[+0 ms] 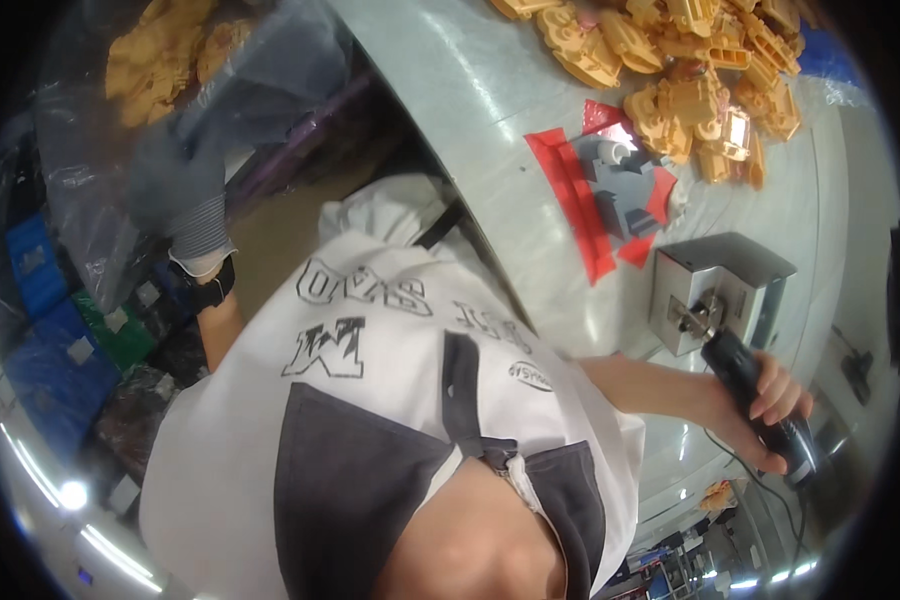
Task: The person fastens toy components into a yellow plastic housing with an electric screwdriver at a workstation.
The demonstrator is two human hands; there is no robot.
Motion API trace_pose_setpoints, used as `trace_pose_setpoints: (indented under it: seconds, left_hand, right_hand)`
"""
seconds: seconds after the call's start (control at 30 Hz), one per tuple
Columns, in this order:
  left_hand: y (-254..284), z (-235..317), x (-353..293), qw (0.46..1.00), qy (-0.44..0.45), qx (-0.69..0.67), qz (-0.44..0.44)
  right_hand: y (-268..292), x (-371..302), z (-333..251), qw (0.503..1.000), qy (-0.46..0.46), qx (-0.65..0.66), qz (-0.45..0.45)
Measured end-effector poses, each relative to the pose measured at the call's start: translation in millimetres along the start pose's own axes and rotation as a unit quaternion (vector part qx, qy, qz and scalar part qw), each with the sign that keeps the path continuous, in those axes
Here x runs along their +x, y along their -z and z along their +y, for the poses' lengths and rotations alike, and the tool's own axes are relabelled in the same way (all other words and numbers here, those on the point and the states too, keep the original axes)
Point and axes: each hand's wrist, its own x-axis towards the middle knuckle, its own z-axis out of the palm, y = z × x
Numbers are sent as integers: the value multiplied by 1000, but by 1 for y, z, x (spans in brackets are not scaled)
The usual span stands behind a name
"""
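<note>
Black powered driver (735, 370) is sitting near right, tip at silver box (715, 268); right hand (735, 422) is holding it, fingers wrapping round. Grey piece (625, 200) is lying beyond, among red tape (577, 205). Orange parts (685, 95) are lying heaped far right. Gloved left hand (182, 180) is blurring far left, fingers can't tell, near clear plastic (80, 170).

The left of the hands (175, 180) is blurred beyond detail.
</note>
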Motion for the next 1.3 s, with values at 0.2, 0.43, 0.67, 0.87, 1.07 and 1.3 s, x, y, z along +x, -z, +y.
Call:
trace_pose_setpoints:
  seconds: [0.2, 0.43, 0.67, 0.87, 1.07, 1.3]
  left_hand:
    - [11, -3, 0, 998, -41, -11, 53]
    - [34, 81, 20, 701, -72, -705, 79]
    - [-28, 243, 31, 725, -441, -524, -69]
    - [-47, 267, 42, 768, -522, -360, -87]
    - [-59, 274, 50, 721, -482, -496, -35]
    - [-31, 259, 37, 502, -234, -736, -389]
  right_hand:
    - [12, 10, -37, 987, 124, -101, -7]
    - [-8, -23, -54, 973, 211, -34, -89]
    - [-17, -21, -28, 977, 165, -129, -26]
    - [7, -7, -5, 972, 111, -201, 43]
    - [-17, -6, -6, 993, 84, -86, -15]
    - [-53, -61, -19, 966, 175, -190, 5]
